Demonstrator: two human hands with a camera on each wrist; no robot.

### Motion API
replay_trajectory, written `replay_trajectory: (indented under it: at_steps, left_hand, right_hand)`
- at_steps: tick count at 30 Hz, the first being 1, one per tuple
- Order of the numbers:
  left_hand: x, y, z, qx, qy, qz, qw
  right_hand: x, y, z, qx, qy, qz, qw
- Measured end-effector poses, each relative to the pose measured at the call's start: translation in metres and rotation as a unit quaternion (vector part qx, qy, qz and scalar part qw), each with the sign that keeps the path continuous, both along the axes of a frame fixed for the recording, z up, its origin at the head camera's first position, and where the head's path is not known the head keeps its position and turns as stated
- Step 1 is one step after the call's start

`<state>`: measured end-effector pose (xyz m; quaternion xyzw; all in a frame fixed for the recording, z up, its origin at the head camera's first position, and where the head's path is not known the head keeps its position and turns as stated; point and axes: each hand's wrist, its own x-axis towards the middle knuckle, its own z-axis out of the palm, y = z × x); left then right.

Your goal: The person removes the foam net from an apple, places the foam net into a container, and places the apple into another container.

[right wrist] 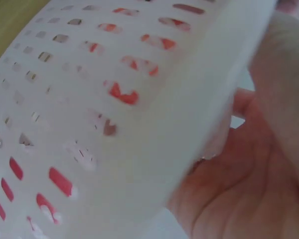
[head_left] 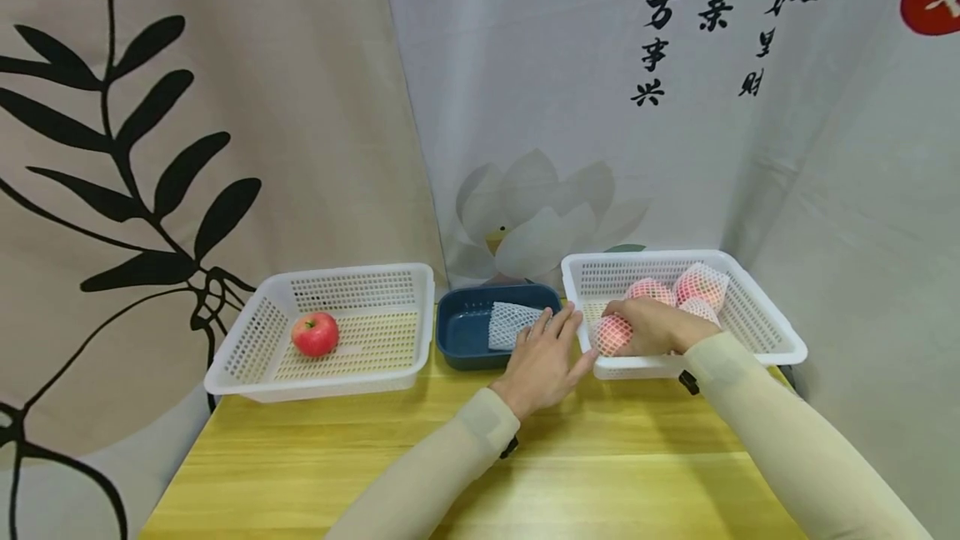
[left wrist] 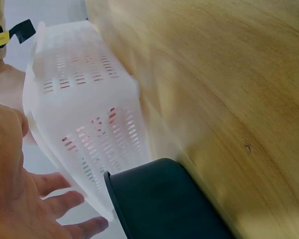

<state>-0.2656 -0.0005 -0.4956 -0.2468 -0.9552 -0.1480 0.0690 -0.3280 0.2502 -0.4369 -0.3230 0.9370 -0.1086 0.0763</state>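
In the head view, my right hand (head_left: pixel 660 327) reaches over the front rim of the right white basket (head_left: pixel 765 340). Its fingers grip a red apple in a white foam net (head_left: pixel 612 334) at the basket's left front corner. Several more netted apples (head_left: pixel 701 286) lie behind that hand. My left hand (head_left: pixel 542 363) is spread, fingers straight, between the dark blue bin (head_left: pixel 465 348) and the right basket's left side. An empty foam net (head_left: pixel 513 325) lies flat in the bin, partly hidden by the left fingers. The right wrist view shows the basket wall (right wrist: pixel 139 149) covering most of the grasp.
To the left stands another white basket (head_left: pixel 375 382) with one bare red apple (head_left: pixel 315 333) inside. All three containers are on a yellow wooden table (head_left: pixel 420 448). A printed cloth (head_left: pixel 525 90) hangs right behind them.
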Motion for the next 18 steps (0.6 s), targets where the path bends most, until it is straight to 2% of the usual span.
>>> replay_trajectory:
  at_steps: [4,11,18]
  left_hand:
    - [-0.0001,-0.0017,0.0000,-0.005,-0.004,0.006,1.0000]
    - [-0.0016,-0.0005,0.0018,0.002,-0.005,0.000,1.0000]
    - [-0.0016,0.0002,0.0006,0.012,-0.011,0.001,0.9999]
  right_hand:
    - [0.0001,-0.0011,0.0015,-0.012,0.011,0.005,0.9999]
    - [0.0019,-0.0004,0.0060,-0.020,0.013,-0.026,0.9994]
    - [0.0014,0.0007,0.0073,-0.031,0.032,-0.034,0.9984]
